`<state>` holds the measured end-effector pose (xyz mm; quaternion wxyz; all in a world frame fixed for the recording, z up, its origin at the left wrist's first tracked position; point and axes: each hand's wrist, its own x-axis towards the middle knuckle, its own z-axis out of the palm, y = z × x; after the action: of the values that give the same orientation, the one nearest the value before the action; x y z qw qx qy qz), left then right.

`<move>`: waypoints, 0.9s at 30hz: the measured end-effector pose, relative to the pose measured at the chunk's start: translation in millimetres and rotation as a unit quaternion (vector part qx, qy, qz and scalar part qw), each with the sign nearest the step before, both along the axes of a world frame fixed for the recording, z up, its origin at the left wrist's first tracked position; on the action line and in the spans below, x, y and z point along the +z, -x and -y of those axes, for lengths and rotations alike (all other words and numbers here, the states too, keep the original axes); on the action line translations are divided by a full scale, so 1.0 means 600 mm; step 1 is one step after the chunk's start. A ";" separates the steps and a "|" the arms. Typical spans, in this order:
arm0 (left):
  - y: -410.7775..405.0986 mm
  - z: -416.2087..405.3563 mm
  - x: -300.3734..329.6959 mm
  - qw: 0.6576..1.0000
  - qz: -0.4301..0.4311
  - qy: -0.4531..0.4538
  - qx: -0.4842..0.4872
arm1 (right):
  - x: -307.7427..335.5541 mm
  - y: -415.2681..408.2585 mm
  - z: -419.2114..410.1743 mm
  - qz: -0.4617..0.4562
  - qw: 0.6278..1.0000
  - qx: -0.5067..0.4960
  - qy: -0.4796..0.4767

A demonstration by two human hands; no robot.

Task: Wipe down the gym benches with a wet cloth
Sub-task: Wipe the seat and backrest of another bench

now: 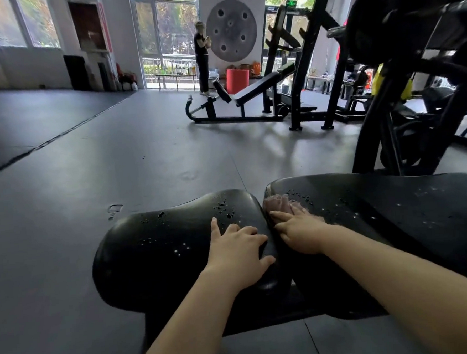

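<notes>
A black padded gym bench lies across the lower frame in two parts: the seat pad [160, 252] on the left and the long back pad [393, 221] on the right, both dotted with water drops. My left hand [238, 254] rests flat on the seat pad's right end, fingers spread toward the gap. My right hand [301, 234] presses flat on a pinkish wet cloth [280, 204] at the back pad's near-left end, beside the gap. Part of the cloth is hidden under that hand.
A black weight machine frame [403, 117] stands close behind the bench at right. Farther back are an incline bench [257, 89] with rack, a red box [237, 80], and a person [202, 58] standing by the window. Grey rubber floor [89, 158] spreads to the left.
</notes>
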<state>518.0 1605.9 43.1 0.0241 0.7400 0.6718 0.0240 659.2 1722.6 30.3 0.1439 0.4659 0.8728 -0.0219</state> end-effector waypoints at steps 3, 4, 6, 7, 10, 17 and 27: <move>-0.008 0.007 0.003 1.000 0.002 -0.001 0.012 | -0.003 -0.030 0.047 -0.002 0.999 0.022 -0.031; -0.010 0.009 0.003 1.000 0.003 -0.001 0.015 | -0.004 -0.042 0.069 0.003 0.999 0.029 -0.040; -0.014 0.012 0.004 1.000 0.005 -0.001 0.022 | -0.011 -0.072 0.113 0.018 0.996 0.076 -0.053; -0.016 0.013 0.004 1.000 0.002 -0.001 0.023 | -0.015 -0.085 0.135 0.062 0.989 0.111 -0.078; -0.019 0.013 0.004 1.000 -0.013 -0.001 0.024 | -0.030 -0.117 0.167 0.078 0.980 0.093 -0.158; -0.022 0.007 0.001 0.999 -0.014 -0.012 0.027 | 0.001 -0.038 0.058 -0.016 0.999 0.008 -0.036; -0.017 0.004 -0.002 0.999 -0.034 -0.014 0.014 | -0.024 0.010 -0.078 -0.037 0.998 -0.053 -0.001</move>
<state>528.2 1603.8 42.1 -0.0093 0.7311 0.6821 0.0090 653.1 1769.5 16.0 0.1098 0.5108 0.8514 -0.0457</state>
